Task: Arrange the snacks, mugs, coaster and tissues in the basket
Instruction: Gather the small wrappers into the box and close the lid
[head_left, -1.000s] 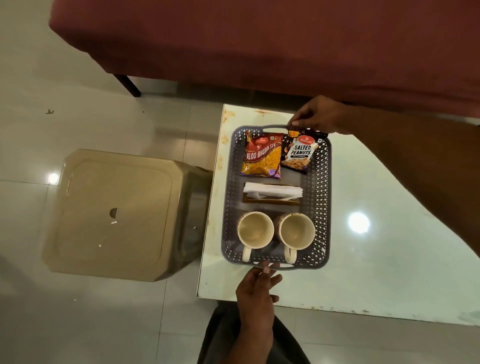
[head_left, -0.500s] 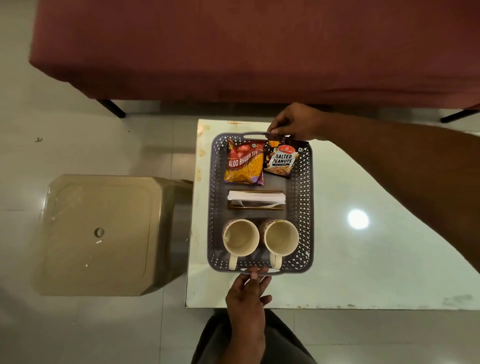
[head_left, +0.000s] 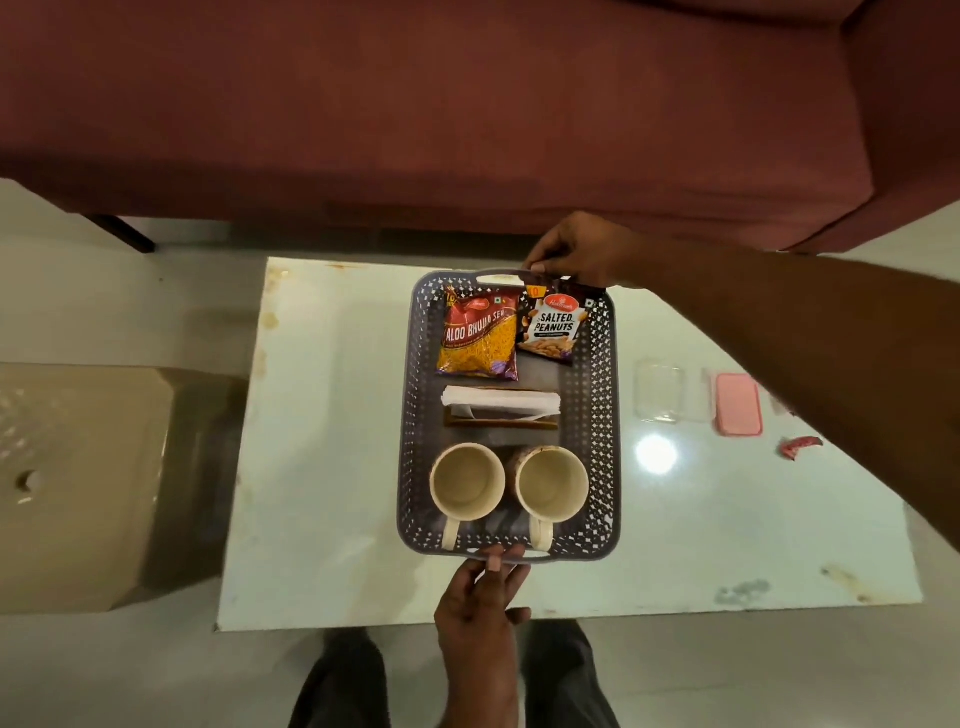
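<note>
Two hands on one loaded basket (head_left: 410, 415), set on the white tabletop (head_left: 322, 467). Inside, far to near: Aloo Bhujia packet (head_left: 478, 335) at far left, Salted Peanuts packet (head_left: 553, 325) just beside it at far right; folded tissues (head_left: 501, 402) lying across a brown coaster (head_left: 498, 422) in the middle; left mug (head_left: 466, 483) and right mug (head_left: 552, 480) side by side at the near end, upright, handles toward the near rim. Arrangement judged complete, or nearly so; step in hand judged to be squaring or lifting the basket by its end handles.

For a clean step: both ends raised or nudged together and kept level, so that neither mug tips nor the light packets slide; slow movement, with the near handle taken more fully before any weight is carried.

Grip, right hand (head_left: 576, 249): fingers narrowed and curled down over the far handle slot, at the top edge of the peanut packet; whether pinching the handle or the packet, cannot tell. Grip, left hand (head_left: 480, 597): fingertips (head_left: 493, 564) loosely bunched, touching the near rim handle from outside, not visibly wrapped around it.

Elsewhere on the tabletop, well to the right: clear lid (head_left: 660, 392), pink case (head_left: 737, 402).
</note>
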